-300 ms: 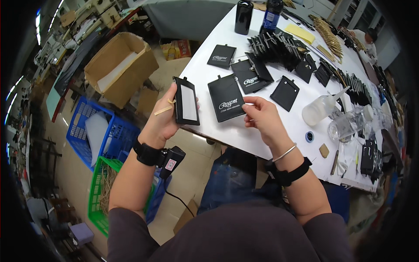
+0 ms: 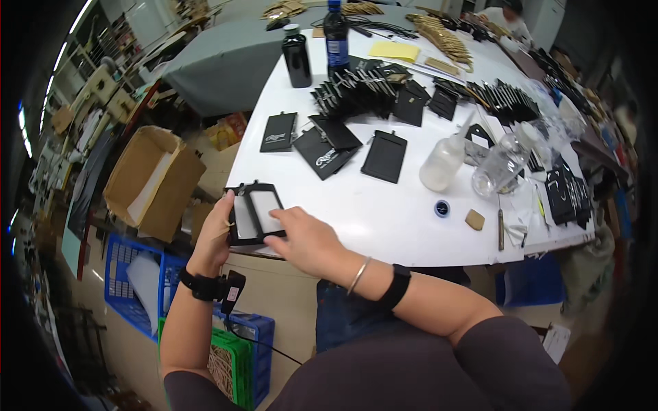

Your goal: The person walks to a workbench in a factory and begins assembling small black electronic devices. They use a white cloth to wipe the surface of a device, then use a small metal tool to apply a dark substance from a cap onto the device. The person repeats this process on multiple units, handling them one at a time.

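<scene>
At the left front edge of the table, my left hand (image 2: pixel 216 231) is wrapped round a black card holder (image 2: pixel 241 222) with a pale window, its thumb along the side. A second black card holder (image 2: pixel 266 207), also window side up, lies against the first one and partly over it. My right hand (image 2: pixel 307 240) pinches this second holder at its lower right, fingertips on the window and thumb near the bottom edge. Farther back, several similar black holders lie flat, among them a single one (image 2: pixel 385 156) and an overlapping pair (image 2: pixel 323 152).
A dense row of black holders (image 2: pixel 360 92) stands behind, near a dark bottle (image 2: pixel 297 60) and a blue-labelled bottle (image 2: pixel 336 41). To the right are a squeeze bottle (image 2: pixel 442 164) and a clear bottle (image 2: pixel 500 168). A cardboard box (image 2: pixel 154 185) and blue crate (image 2: pixel 133 288) stand left.
My right hand has carried its holder left to the one in my left hand; it now shows its window instead of its printed side. The view has shifted too.
</scene>
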`<act>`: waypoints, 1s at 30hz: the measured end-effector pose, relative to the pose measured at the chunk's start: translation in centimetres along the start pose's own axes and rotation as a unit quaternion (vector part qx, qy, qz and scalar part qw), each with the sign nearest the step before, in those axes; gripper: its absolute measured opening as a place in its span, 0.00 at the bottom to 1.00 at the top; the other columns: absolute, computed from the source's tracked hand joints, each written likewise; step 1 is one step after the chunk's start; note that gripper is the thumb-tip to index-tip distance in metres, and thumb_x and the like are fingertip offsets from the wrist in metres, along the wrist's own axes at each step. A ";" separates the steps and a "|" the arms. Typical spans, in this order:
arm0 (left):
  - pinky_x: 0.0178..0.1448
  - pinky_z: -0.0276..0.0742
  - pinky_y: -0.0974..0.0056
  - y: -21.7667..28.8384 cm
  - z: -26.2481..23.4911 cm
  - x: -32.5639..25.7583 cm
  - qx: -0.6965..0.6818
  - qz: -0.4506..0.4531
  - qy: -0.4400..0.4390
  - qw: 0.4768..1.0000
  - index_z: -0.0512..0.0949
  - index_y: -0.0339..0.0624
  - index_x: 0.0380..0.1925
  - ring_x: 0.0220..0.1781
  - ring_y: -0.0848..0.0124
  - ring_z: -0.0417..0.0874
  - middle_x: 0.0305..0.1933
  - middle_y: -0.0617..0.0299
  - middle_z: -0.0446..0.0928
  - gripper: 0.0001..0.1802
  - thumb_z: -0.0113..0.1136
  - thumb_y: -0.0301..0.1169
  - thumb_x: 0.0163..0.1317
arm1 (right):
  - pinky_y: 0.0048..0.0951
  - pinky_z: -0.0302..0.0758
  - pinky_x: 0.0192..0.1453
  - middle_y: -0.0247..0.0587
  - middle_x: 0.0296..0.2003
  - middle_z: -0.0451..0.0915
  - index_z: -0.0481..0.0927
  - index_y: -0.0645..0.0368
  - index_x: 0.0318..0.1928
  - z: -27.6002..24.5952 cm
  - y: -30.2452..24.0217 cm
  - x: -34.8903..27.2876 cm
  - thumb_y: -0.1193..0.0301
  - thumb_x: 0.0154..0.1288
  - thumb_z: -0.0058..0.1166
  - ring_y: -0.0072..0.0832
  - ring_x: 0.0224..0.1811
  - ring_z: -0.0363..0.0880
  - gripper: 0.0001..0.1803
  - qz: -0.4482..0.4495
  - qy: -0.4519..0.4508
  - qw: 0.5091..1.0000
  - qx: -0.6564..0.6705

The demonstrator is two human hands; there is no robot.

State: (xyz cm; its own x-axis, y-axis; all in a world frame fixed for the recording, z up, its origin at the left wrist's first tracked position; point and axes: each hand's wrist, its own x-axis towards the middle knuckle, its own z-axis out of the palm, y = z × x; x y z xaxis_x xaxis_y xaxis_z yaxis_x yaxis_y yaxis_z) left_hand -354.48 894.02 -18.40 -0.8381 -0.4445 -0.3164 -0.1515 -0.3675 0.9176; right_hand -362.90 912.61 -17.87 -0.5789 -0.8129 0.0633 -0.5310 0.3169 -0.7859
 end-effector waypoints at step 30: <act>0.40 0.72 0.65 6.0 18.2 -14.5 -0.204 -0.084 -0.635 0.740 0.74 0.26 0.35 0.37 0.65 0.76 0.40 0.46 0.72 0.08 0.59 0.20 0.56 | 0.37 0.74 0.30 0.41 0.27 0.75 0.73 0.58 0.31 -13.4 1.1 -6.9 0.66 0.57 0.53 0.40 0.27 0.77 0.09 -0.018 0.114 0.965 -0.236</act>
State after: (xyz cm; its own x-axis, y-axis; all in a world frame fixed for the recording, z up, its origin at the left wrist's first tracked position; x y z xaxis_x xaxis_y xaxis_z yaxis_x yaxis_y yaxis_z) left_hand -352.81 913.09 -3.95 -0.6811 0.6671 0.3017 -0.3551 -0.6613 0.6607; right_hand -367.77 925.09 -10.89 -0.6478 -0.7158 0.2610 -0.7446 0.5223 -0.4156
